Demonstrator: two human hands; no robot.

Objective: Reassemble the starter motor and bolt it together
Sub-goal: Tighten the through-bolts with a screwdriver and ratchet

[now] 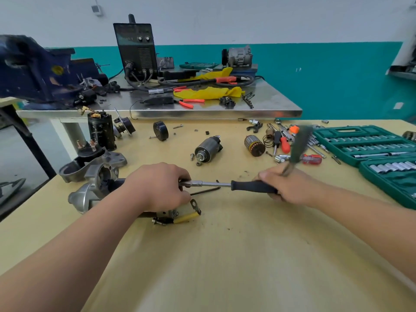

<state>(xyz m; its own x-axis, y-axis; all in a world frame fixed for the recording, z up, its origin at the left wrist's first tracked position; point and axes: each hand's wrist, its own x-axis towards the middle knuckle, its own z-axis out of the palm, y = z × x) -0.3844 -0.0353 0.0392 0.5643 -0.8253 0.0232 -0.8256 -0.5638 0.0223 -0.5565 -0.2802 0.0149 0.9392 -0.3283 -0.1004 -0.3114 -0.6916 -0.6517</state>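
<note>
Bright, even light with soft shadows; wide-angle edges bend, and the right hand (287, 188) is motion-blurred.

A black welding machine (136, 50), a blue vise (33, 68), yellow rags (209, 92) and red-handled pliers (188, 102) crowd a steel tabletop (270, 108) against a teal wall (326, 82).

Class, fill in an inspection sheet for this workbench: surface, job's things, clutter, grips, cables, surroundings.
Surface: yellow bench top, dark specks, loose parts scattered.
Job's things: starter motor on its side under the left hand; socket wrench applied at its end.
Clutter: armature, solenoid, screwdrivers, open socket set.
Grips: left hand holds the wrench head; right hand grips its black handle; something blurred above.
Cables: yellow-sleeved lead on the starter motor; black leads beside the welder.
Surroundings: steel table, blue vise, teal-and-white wall.
</note>
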